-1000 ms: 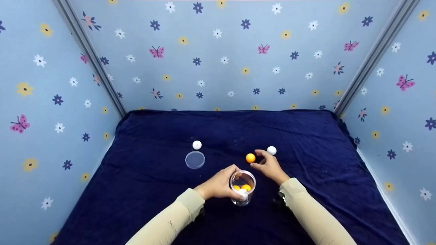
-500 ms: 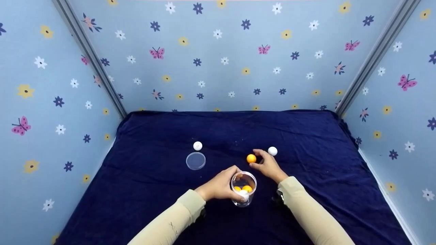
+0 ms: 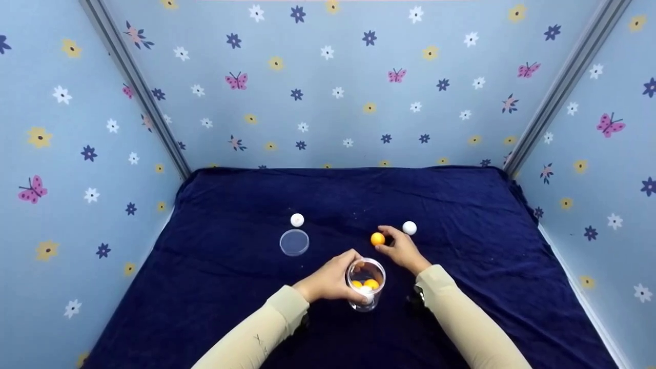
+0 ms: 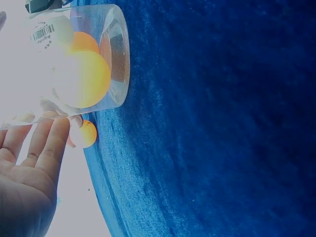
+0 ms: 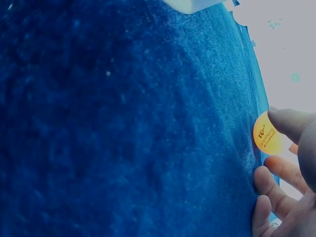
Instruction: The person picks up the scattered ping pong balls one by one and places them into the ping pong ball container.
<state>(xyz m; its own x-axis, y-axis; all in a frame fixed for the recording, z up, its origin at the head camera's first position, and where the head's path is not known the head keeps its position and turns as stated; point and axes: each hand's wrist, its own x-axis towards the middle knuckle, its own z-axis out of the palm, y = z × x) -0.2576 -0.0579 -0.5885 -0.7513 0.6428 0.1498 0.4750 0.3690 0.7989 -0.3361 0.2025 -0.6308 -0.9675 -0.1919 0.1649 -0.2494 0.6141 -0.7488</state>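
Observation:
My left hand [image 3: 330, 279] grips a clear plastic jar [image 3: 379, 294], its mouth tilted up toward the head camera. Inside are two orange ping-pong balls [image 4: 83, 79] and a white ping-pong ball [image 3: 367, 293] with printed marks. To the right, the thumb and fingers of my right hand [image 3: 405, 250] curl round a loose orange ping-pong ball [image 3: 377, 239] at the cloth. In the right wrist view the thumb tip overlaps that ball, whose printed logo faces the camera. Just beyond this hand lies a white ping-pong ball [image 3: 409, 227].
Left of the jar, a round clear lid [image 3: 294, 242] lies flat, with another white ping-pong ball [image 3: 297, 220] behind it. Dark blue velvet cloth [image 3: 230, 205] covers the table. Flower-patterned walls [image 3: 328, 77] stand at the back and both sides.
My right hand has moved slightly left, its thumb and fingers closer round the loose orange ball, which stays in place. My left hand and the jar hardly differ.

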